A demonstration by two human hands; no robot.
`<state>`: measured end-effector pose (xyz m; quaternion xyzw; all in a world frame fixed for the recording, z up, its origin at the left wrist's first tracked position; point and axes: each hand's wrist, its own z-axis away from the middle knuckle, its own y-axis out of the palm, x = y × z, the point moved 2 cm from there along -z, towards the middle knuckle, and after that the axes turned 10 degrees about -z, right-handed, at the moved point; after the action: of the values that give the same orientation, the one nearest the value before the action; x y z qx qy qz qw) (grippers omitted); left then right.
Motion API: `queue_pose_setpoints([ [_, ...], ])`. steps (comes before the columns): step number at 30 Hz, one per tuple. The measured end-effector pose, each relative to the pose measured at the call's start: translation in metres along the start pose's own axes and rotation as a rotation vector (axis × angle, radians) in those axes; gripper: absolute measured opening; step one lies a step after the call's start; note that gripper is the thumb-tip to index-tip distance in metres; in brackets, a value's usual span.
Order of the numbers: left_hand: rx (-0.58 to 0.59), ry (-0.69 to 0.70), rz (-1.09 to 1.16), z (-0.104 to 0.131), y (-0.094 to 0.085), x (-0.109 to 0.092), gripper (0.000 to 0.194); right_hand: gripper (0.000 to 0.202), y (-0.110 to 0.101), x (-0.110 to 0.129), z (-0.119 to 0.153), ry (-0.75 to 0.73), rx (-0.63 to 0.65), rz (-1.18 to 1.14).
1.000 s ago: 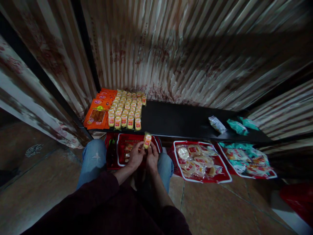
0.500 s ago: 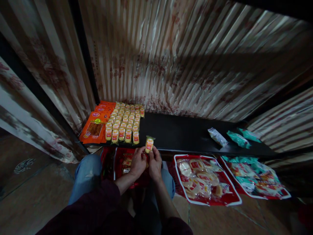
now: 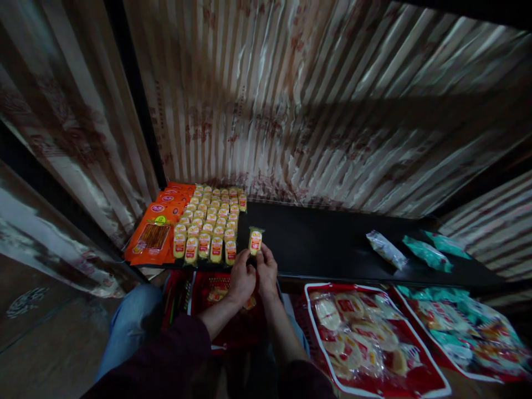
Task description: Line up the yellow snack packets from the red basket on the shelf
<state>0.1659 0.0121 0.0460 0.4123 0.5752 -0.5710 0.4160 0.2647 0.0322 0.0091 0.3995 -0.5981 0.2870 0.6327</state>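
Observation:
Between the fingertips of my left hand (image 3: 242,279) and my right hand (image 3: 266,269) a small yellow packaged snack cake (image 3: 255,241) stands upright, its red and white label facing me. Both hands pinch its lower end, just over the front edge of the black shelf (image 3: 307,244). To the left, rows of the same yellow packaged cakes (image 3: 208,221) lie close together on the shelf. Beyond them are flat orange snack packets (image 3: 153,233). Under my hands a red basket (image 3: 195,293) holds a few more small packets, partly hidden by my forearms.
A red basket with a white rim (image 3: 374,392) holds round wrapped pastries. Right of it, another basket (image 3: 457,368) has teal and white packets. On the shelf's right lie a whitish packet (image 3: 386,249) and teal packets (image 3: 428,253). A black post (image 3: 135,94) rises at left.
Both hands have brought the cake slightly forward over the shelf, nearer the right side of the yellow rows. The view has shifted, so the baskets appear lower and larger.

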Motion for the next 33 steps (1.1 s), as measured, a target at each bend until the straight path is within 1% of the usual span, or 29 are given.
queue_pose_setpoints([
  [4,-0.033,-0.026,-0.001,-0.018,0.008,0.000,0.052,0.045,0.008,-0.003,-0.020,-0.005,0.000,0.012],
  [8,-0.013,-0.036,-0.011,-0.033,0.013,-0.003,0.053,0.042,0.013,-0.003,-0.031,-0.038,0.017,0.017],
  [12,0.002,-0.090,-0.040,-0.042,0.016,-0.005,0.046,0.044,0.015,-0.006,-0.039,-0.020,0.033,0.004],
  [15,-0.008,-0.107,-0.046,-0.048,0.019,-0.006,0.040,0.046,0.016,-0.011,-0.045,-0.009,0.046,-0.009],
  [19,-0.027,-0.115,-0.053,-0.057,0.023,-0.009,0.035,0.042,0.016,-0.017,-0.054,-0.005,0.017,-0.016],
  [22,-0.025,-0.110,-0.062,-0.063,0.025,-0.011,0.034,0.038,0.017,-0.019,-0.062,0.000,0.007,-0.006],
  [28,-0.016,-0.141,-0.050,-0.077,0.024,-0.013,0.034,0.035,0.025,-0.022,-0.078,0.001,0.034,0.000],
  [33,-0.073,-0.163,-0.039,-0.096,0.027,-0.013,0.034,0.035,0.035,-0.027,-0.095,-0.023,0.044,-0.030],
])
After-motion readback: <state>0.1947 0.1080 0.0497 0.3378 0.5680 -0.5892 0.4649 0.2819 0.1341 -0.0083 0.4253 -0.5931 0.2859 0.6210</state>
